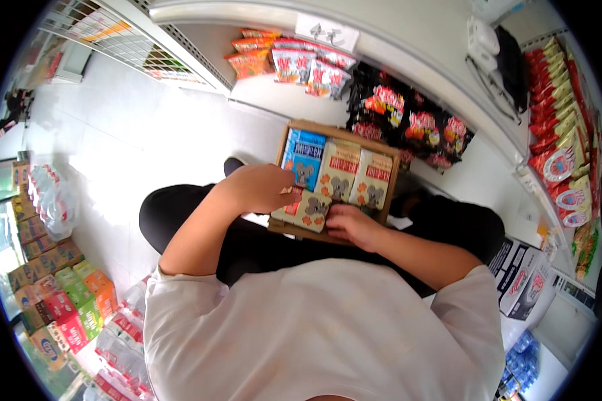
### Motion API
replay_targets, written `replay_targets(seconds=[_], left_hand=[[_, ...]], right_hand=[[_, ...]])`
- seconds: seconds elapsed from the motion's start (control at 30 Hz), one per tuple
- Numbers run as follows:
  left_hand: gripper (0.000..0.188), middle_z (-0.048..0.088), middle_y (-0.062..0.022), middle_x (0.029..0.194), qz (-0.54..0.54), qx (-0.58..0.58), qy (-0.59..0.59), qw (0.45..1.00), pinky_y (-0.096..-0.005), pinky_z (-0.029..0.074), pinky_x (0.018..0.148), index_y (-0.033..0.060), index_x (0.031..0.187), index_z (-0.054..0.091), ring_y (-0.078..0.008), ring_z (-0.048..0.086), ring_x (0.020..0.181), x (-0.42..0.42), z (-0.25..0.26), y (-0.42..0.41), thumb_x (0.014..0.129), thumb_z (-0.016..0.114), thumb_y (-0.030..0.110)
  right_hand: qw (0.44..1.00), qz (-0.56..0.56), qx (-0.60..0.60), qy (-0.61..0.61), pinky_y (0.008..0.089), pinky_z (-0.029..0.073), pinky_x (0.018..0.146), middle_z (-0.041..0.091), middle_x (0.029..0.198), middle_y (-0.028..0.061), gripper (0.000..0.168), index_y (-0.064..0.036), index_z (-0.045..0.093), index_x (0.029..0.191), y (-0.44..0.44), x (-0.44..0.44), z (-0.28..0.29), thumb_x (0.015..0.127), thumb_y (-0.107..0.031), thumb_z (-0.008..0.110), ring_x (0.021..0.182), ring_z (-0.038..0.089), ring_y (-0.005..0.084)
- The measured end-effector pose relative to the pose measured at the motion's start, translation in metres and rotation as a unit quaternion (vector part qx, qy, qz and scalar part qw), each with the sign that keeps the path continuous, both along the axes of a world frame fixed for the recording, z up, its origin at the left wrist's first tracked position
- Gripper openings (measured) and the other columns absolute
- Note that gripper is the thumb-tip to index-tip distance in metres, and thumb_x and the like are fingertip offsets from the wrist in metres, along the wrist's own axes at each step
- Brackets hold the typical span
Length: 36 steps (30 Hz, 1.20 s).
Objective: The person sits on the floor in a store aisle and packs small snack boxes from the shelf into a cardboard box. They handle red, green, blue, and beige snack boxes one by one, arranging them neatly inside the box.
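A cardboard carton (pixel 392 188) lies between my legs with small snack boxes in it. At its upper left is a blue snack box (pixel 303 159) with a koala picture; beside it stand a cream snack box (pixel 339 170) and a second cream snack box (pixel 374 178). Another cream koala box (pixel 308 209) lies turned sideways at the carton's near left. My left hand (pixel 261 189) grips that box at its left end, fingers over its edge. My right hand (pixel 352 226) is at the box's right end, fingertips close to it; whether they press on it I cannot tell.
Ahead, a low shelf (pixel 281 103) holds orange and white snack bags (pixel 293 62) and black snack bags (pixel 406 118). Red bags (pixel 562 165) fill a shelf at right. A black-and-white carton (pixel 524 278) stands at lower right. Drink cartons (pixel 75 306) and bottle packs (pixel 123 346) are at left.
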<state>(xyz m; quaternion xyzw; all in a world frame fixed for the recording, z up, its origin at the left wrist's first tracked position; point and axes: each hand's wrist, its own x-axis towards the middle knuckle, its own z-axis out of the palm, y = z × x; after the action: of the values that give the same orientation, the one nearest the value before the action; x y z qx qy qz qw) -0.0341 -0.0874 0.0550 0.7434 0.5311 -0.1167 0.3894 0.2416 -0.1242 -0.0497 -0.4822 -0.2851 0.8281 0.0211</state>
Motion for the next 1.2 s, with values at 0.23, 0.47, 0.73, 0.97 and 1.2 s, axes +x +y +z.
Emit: replay_targets(seconds=[0.23, 0.47, 0.73, 0.97, 1.2], left_hand=[[0.018, 0.073, -0.0152, 0.085, 0.257, 0.318, -0.202, 0.89, -0.0391, 0.054, 0.068, -0.0016, 0.101, 0.07, -0.0302, 0.07, 0.073, -0.06, 0.052, 0.035, 0.093, 0.073, 0.015], [0.01, 0.071, -0.017, 0.082, 0.303, 0.404, -0.198, 0.84, -0.0422, 0.055, 0.067, 0.0023, 0.093, 0.071, -0.0342, 0.07, 0.071, -0.072, 0.042, 0.055, 0.091, 0.073, 0.012], [0.012, 0.073, -0.0132, 0.086, 0.287, 0.423, -0.135, 0.849, -0.0473, 0.056, 0.069, 0.006, 0.092, 0.069, -0.0364, 0.071, 0.079, -0.085, 0.028, 0.059, 0.092, 0.072, 0.017], [0.012, 0.073, -0.0147, 0.084, 0.29, 0.434, -0.149, 0.84, -0.0486, 0.056, 0.069, 0.0061, 0.093, 0.069, -0.0378, 0.071, 0.079, -0.087, 0.035, 0.053, 0.092, 0.071, 0.018], [0.015, 0.073, -0.0145, 0.08, 0.274, 0.421, -0.145, 0.852, -0.0476, 0.057, 0.07, 0.0046, 0.088, 0.069, -0.0371, 0.072, 0.079, -0.076, 0.035, 0.048, 0.093, 0.07, 0.019]], right_hand=[[0.913, 0.306, 0.271, 0.01, 0.0346, 0.055, 0.089, 0.077, 0.108, 0.0102, 0.033, 0.002, 0.069, 0.125, 0.055, -0.002, 0.083, 0.099, -0.019, 0.067, 0.102, 0.071, 0.0176], [0.803, 0.159, 0.565, 0.106, 0.0292, 0.059, 0.079, 0.073, 0.101, 0.005, 0.015, -0.001, 0.069, 0.111, 0.194, -0.132, 0.249, 0.102, -0.012, 0.065, 0.089, 0.07, 0.0112], [0.502, -0.135, 0.848, -0.107, 0.0448, 0.052, 0.105, 0.063, 0.133, 0.03, 0.045, 0.001, 0.072, 0.124, 0.344, -0.322, 0.287, 0.087, -0.023, 0.079, 0.123, 0.063, 0.0389], [0.417, -0.107, 0.892, -0.137, 0.0475, 0.047, 0.11, 0.062, 0.13, 0.0258, 0.035, 0.002, 0.07, 0.123, 0.332, -0.346, 0.269, 0.091, -0.012, 0.072, 0.127, 0.054, 0.0421], [0.408, -0.159, 0.897, -0.055, 0.0326, 0.058, 0.073, 0.071, 0.104, 0.0083, 0.022, -0.006, 0.073, 0.111, 0.356, -0.312, 0.249, 0.093, -0.017, 0.077, 0.083, 0.071, 0.0165]])
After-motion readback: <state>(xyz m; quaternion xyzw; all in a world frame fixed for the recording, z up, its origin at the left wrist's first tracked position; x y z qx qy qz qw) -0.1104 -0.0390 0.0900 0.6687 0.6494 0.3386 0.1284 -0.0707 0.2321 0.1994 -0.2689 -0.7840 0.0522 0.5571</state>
